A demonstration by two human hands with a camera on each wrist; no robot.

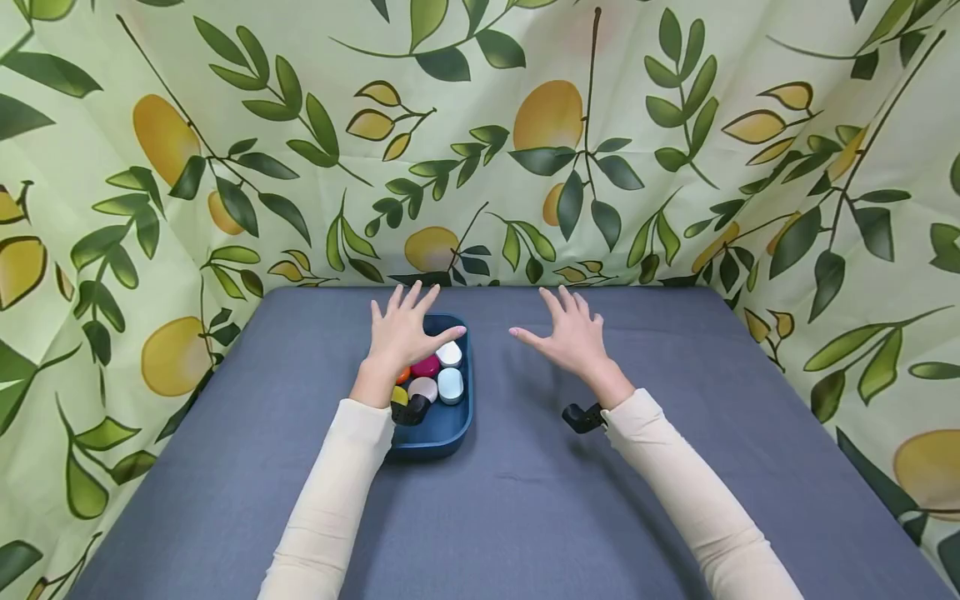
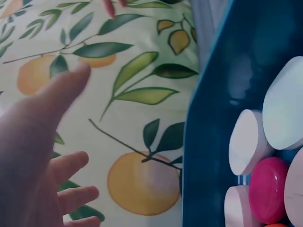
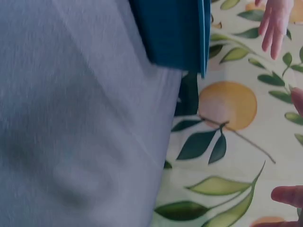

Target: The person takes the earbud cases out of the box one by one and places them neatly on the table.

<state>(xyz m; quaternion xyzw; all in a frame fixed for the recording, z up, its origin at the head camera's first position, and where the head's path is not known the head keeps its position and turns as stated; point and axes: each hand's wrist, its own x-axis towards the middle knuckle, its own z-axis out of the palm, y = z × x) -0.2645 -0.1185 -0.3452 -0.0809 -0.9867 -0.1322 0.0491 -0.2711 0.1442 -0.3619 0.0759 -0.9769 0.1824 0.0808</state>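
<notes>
My left hand hovers above a dark blue tray, fingers spread and holding nothing. Inside the tray lie several rounded pieces: a pale blue one, a white one, a magenta one, a pale pink one, an orange one and a yellow one. The hand and wrist camera hide part of the tray's left side. To the right of the tray, my right hand is raised over the table with its fingers apart, touching nothing.
A grey cloth covers the table. Behind it and along both sides hangs a curtain printed with leaves and fruit. Each wrist carries a small black camera, such as the right wrist camera.
</notes>
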